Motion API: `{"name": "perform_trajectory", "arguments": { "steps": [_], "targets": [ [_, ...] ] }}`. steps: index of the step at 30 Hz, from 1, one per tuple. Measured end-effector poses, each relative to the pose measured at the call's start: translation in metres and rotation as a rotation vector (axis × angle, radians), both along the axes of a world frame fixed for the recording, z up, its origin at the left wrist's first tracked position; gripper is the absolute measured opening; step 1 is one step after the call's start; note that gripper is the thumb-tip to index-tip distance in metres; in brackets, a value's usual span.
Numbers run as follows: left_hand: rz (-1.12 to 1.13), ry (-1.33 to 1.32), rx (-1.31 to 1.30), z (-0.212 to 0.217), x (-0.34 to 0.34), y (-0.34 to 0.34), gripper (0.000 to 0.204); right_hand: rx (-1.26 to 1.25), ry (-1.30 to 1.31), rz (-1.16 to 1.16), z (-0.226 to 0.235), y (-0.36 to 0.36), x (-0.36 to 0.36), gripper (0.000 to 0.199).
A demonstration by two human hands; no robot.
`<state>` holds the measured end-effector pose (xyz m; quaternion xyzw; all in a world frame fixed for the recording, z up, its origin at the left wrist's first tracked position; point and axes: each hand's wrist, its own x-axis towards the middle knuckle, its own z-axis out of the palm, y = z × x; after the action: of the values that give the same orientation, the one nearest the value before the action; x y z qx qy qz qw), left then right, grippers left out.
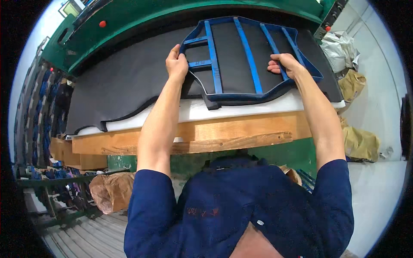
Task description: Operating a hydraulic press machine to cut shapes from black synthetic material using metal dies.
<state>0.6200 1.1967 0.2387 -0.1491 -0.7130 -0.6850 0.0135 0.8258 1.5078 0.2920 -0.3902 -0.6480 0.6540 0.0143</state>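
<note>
A blue metal cutting frame point(254, 56) with several crossbars lies on a black sheet of material point(129, 81) spread over a white board. My left hand point(176, 64) grips the frame's left edge near two short rungs. My right hand point(285, 63) holds a bar on the frame's right side, fingers curled around it. Both arms reach forward from blue sleeves.
The white board point(241, 107) rests on a wooden bench point(232, 133). A green machine point(142, 17) with a red button arches behind. Brown and white bags point(357, 142) lie on the floor at right, a brown bag point(112, 189) at lower left, racks at far left.
</note>
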Motion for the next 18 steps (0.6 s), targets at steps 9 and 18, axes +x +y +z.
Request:
{"name": "perform_trajectory", "arguments": {
  "steps": [9,18],
  "targets": [
    [0.105,0.151,-0.174,-0.007,-0.009,-0.004,0.040,-0.065,-0.001,0.015,0.006,0.000,-0.001,0.025],
    [0.001,-0.010,-0.084,0.000,0.002,0.001,0.043,-0.224,0.014,0.158,0.018,0.020,0.015,0.033]
  ]
}}
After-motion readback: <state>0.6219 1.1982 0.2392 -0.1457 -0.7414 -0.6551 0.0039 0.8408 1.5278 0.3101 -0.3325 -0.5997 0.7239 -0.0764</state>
